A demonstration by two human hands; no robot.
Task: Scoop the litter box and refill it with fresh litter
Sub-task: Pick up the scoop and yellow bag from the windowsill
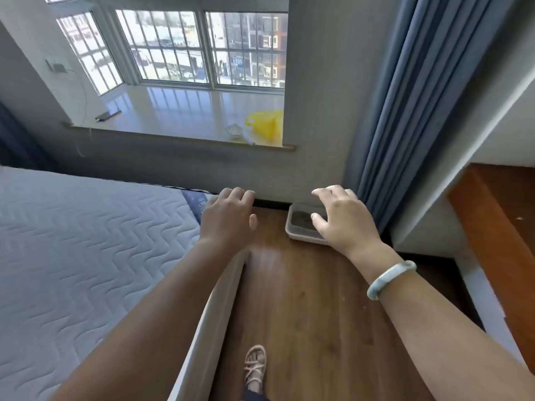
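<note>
While both bare arms are stretching forward over the wooden floor [304,299], the left hand [228,218] is hanging with its fingers loosely curled and close together, holding nothing. The right hand [344,221] is spreading its fingers [321,193] and gripping nothing. The grey litter box [299,238] is sitting on the floor below the right fingers and thumb, partly hidden by them, and to the right of the left fingertips. A blue curtain [405,111] is hanging just right of the right fingers. A quilted mattress [86,241] is lying left of the left fingers.
</note>
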